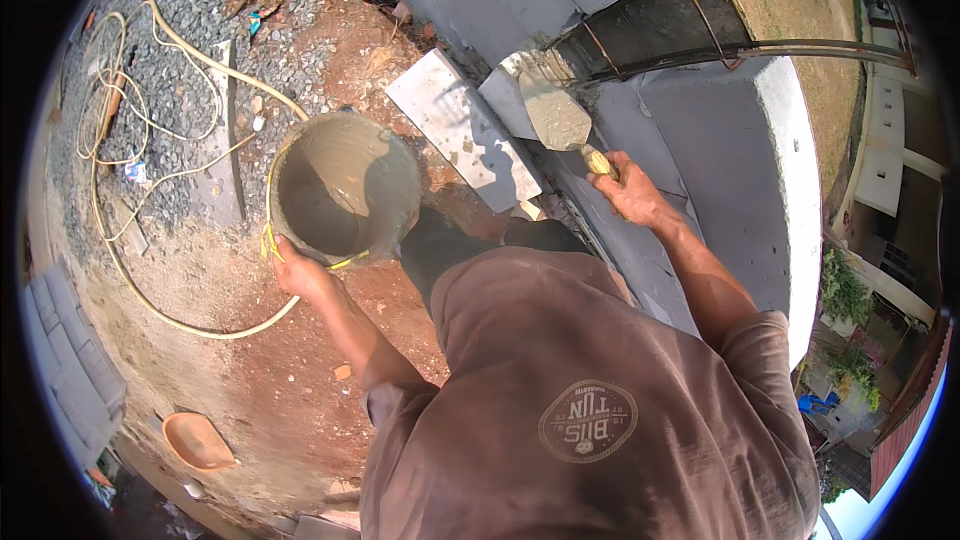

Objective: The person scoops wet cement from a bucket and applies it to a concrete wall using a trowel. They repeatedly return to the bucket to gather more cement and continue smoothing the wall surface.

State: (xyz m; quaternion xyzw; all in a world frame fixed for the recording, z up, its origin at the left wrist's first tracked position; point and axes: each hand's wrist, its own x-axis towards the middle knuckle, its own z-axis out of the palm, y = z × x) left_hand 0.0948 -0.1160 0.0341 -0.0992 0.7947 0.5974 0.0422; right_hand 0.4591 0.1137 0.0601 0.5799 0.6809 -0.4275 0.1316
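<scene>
My right hand [632, 190] is closed round the pale yellow handle of a trowel [557, 118]. The trowel's blade is coated in wet grey mortar and lies over the top of the grey block wall [715, 135], next to the end of a rebar frame. My left hand [300, 268] grips the rim of a bucket [345, 185], near a yellow strip on its edge. The bucket tilts so that its mouth faces up toward me. Grey mortar smears its inside, part sunlit and part in shadow.
Rusty rebar [700, 15] juts along the wall's channel at upper right. A mortar-splashed white board [465, 130] leans beside the wall. A pale hose [210, 330] loops over gravel [210, 10] and red soil on the left. An orange-brown basin [198, 440] lies at lower left.
</scene>
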